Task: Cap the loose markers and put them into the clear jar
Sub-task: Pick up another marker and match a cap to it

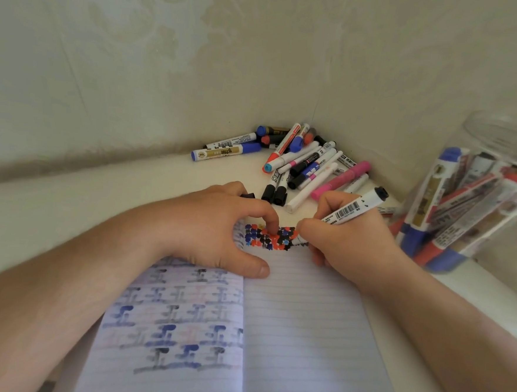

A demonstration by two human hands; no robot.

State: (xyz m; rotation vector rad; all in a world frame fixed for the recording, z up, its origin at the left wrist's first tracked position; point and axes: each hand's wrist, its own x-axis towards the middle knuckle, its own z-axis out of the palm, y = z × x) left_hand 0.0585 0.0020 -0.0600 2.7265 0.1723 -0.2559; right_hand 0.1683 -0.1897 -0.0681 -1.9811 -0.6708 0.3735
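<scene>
The right hand [334,231] grips a white marker [354,207] in a writing hold, barrel slanted up and to the right with its black end highest; the writing tip is hidden behind the fingers, pointing down at a patch of red, blue and black marks [271,238] at the top of the open notebook [302,336], which suggests the marker is being tried on paper before capping. The left hand [218,226] lies on the notebook's centre fold with fingers curled and thumb stretched along the page, apparently to pin the pages flat; a small black part, possibly the cap [247,195], shows just behind its knuckles, but whether the fingers hold it cannot be told. The loose markers [302,162] lie in a heap in the corner where the bench [97,203] meets the wall, most of them seemingly capped. The clear jar [477,196] stands at the right edge, leaning in this wide-angle view, lid off and mouth open, already holding a bundle of red- and blue-capped markers standing on end. Judged from this, sorting is partly done.
</scene>
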